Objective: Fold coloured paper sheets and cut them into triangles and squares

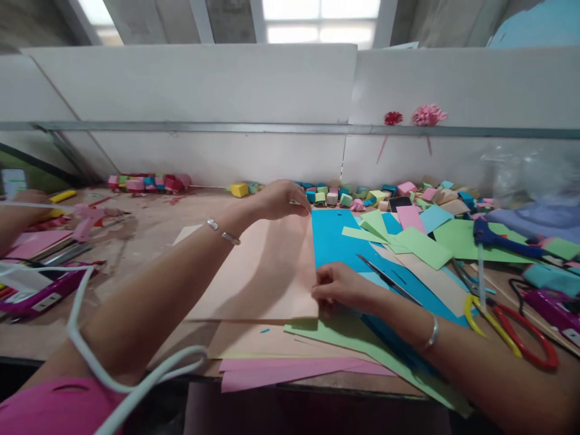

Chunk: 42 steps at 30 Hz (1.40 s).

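Note:
A pale peach sheet of paper (267,272) lies in front of me, over other coloured sheets. My left hand (284,199) reaches across it and grips its far right corner, fingers closed. Lower down, my right hand (339,285) pinches the same sheet's right edge near the front corner. Blue paper (330,235) shows just right of that edge. A slim pen-like craft knife (389,279) rests on the blue paper beyond my right wrist. Green paper (353,344) and pink strips (281,373) stick out beneath, along the table's front edge.
Red-and-yellow-handled scissors (521,338) and a blue glue gun (502,238) lie at right, among green paper scraps (421,246). Small paper cubes (319,196) line the wall. Another person's arm (18,217) is at left, near a pink glue gun (88,222). A white cable (81,320) crosses my left arm.

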Available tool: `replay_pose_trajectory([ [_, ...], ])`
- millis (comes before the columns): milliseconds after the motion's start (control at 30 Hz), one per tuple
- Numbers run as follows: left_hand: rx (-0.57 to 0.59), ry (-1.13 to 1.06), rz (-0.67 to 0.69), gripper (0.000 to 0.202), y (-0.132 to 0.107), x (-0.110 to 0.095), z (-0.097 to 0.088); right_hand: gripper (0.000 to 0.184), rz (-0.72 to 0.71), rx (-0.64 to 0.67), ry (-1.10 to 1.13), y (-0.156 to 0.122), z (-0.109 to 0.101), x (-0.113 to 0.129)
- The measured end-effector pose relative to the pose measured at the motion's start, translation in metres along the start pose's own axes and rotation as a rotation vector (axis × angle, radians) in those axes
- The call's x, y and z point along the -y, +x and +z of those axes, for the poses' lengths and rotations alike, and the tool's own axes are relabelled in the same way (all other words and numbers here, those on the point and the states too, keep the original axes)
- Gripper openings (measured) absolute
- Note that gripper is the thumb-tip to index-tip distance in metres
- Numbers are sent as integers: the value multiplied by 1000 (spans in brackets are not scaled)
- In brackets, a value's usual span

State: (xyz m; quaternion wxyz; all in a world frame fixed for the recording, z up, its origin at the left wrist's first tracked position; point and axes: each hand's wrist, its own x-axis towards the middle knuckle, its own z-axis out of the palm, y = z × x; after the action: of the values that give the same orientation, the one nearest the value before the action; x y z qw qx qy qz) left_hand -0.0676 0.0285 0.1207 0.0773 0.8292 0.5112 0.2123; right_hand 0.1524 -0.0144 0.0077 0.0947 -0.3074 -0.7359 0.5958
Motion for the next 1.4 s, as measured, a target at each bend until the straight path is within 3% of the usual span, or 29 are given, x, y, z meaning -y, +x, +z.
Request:
replay_pose_trajectory([
  [100,111,198,223,11,27,-21,13,7,69,83,116,4,15,-3],
  [200,1,284,220,11,44,-28,47,17,123,25,158,7,17,-8],
  [300,-32,276,175,19,47,-15,92,25,147,-24,119,10,16,-12],
  [433,-37,208,112,16,31,10,147,30,185,39,16,6,9,-10],
  [533,-85,142,72,20,21,24,170,33,28,-36,-369,3,-14,-5],
  [600,-98,108,64,23,19,29,175,29,-127,-190,-706,4,-37,-5],
  [667,-84,78,91,20,19,33,175,29,-179,-313,-849,9,-61,-11],
  [767,-30,37,180,16,20,36,169,35,-185,-363,-1012,18,-84,-28],
  [833,-3,21,235,19,18,38,165,35,-187,-346,-1113,22,-86,-36],
  [967,21,47,313,25,14,37,162,34,-199,-279,-1279,19,-68,-34],
  [1200,-10,187,349,31,8,26,165,25,-223,-93,-1415,-6,-10,-6],
  [1400,-15,223,346,34,4,24,167,14,-302,-46,-1525,-29,38,-11],
])
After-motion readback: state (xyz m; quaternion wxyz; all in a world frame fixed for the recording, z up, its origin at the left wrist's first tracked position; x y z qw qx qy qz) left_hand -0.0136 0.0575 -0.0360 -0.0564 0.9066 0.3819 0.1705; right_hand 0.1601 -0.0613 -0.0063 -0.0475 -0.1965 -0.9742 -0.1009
